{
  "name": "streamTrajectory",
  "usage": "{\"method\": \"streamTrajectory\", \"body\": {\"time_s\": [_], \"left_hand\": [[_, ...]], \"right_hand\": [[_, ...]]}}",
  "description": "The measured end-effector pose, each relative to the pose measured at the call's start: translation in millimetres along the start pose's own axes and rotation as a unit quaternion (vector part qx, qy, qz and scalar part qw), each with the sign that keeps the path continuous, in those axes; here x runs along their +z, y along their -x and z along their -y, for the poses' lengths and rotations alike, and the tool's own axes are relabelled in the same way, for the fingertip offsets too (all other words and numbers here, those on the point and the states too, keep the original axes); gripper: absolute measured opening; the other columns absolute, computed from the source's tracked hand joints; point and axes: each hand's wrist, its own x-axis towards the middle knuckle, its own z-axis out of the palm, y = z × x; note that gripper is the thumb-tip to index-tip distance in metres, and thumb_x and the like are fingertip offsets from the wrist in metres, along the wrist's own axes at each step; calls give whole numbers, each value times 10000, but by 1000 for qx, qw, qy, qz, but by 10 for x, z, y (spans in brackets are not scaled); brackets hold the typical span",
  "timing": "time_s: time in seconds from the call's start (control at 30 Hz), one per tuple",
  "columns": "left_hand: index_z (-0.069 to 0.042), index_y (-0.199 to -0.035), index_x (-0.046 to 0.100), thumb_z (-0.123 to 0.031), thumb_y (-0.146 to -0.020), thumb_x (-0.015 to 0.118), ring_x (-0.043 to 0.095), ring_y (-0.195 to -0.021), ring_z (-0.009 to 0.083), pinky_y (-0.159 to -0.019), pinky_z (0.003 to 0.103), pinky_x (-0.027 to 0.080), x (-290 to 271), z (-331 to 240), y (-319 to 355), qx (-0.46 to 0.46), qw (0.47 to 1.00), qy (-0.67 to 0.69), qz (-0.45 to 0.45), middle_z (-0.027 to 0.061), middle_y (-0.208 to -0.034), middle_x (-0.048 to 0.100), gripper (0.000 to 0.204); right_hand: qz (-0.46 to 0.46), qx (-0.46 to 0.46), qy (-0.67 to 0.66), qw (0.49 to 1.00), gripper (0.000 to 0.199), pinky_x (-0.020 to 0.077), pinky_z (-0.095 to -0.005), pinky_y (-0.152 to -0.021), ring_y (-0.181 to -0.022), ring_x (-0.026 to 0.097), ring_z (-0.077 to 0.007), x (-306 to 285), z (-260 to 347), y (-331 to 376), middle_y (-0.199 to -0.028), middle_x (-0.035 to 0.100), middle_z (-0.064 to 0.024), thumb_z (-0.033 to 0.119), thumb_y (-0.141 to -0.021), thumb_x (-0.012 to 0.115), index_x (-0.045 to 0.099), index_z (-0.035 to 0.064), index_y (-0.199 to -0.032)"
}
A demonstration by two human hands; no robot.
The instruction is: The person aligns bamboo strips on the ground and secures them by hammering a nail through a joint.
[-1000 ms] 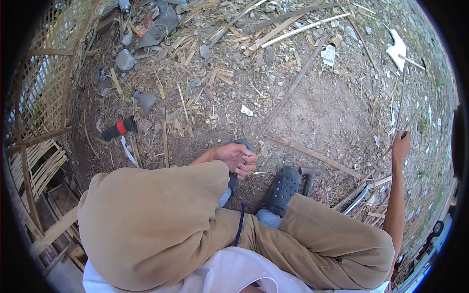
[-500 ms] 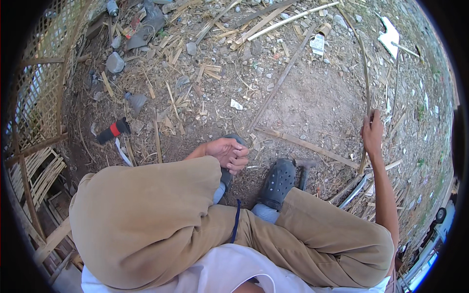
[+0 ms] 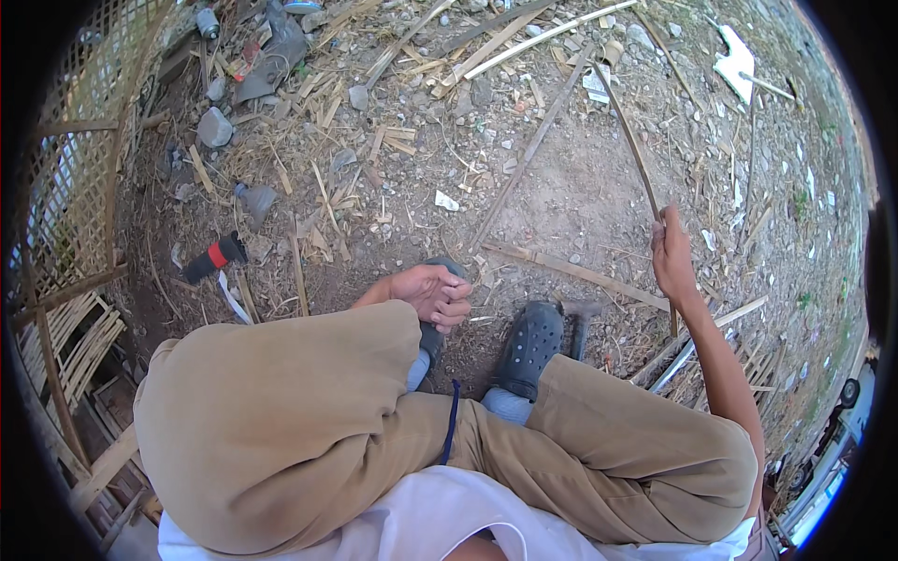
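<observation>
My right hand (image 3: 673, 257) is closed around a long thin wooden strip (image 3: 632, 145), which slants from near a printed scrap of paper down past my wrist. Lying on the dirt to its left, a second strip (image 3: 533, 154) runs diagonally. A third strip (image 3: 580, 273) stretches from that one's near end toward the held strip. My left hand (image 3: 432, 297) hangs past my bent left knee, fingers loosely curled, with nothing visible in them. Next to my right clog (image 3: 531, 348) lies a hammer (image 3: 580, 327), its handle pointing toward me.
A black tube-shaped object with a red band (image 3: 216, 254) lies at left, near a clear plastic bottle piece (image 3: 255, 199). Wood scraps, stones and a white broken piece (image 3: 734, 65) litter the ground. A woven lattice panel (image 3: 79, 178) stands along the left edge.
My right hand has shifted left, carrying the wooden strip. The strip's far end has swung left, close to the diagonal strip's far end. My left hand stays put.
</observation>
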Motion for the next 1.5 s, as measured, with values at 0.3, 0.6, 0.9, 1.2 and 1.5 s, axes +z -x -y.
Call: {"method": "streamTrajectory", "body": {"time_s": [0.3,0.6,0.9,1.2,1.5], "left_hand": [[-189,-846,393,-364,-1117,384,451,-723,157,-785,366,432,0,-12,17,-3,1000,-3,8,-6,-777,381,322],[-186,-857,401,-366,-1122,378,455,-726,156,-793,367,440,-9,-7,10,-2,1000,1,11,-5,-787,381,321],[-186,-858,416,-353,-1126,350,455,-727,159,-782,373,440,-16,-15,-7,-7,1000,-1,3,-6,-787,385,323],[-184,-853,425,-347,-1121,362,461,-725,161,-781,368,440,18,-29,17,-12,1000,20,-11,-5,-779,391,320],[-184,-854,425,-347,-1117,367,466,-730,165,-790,381,459,-27,-41,1,-18,1000,13,1,-2,-786,396,314]], "right_hand": [[-69,2,91,993,233,414,-590,-681,-771,591,-562,-249,-591,-251,-834,602,-349,142,-1126,467,494,-2,-1307],[-44,51,126,990,220,442,-593,-709,-834,629,-563,-568,-400,-273,-882,650,-345,183,-1147,454,494,12,-1280],[-12,17,77,997,170,423,-623,-732,-869,590,-607,-175,-263,-289,-895,640,-366,124,-1115,473,482,3,-1235],[-51,69,58,995,140,427,-566,-685,-751,585,-527,-210,-326,5,-802,598,-310,121,-1113,493,478,15,-1204],[-88,51,53,993,229,411,-517,-615,-625,553,-399,-354,-387,-126,-705,559,-233,187,-1136,496,509,21,-1294]]}}
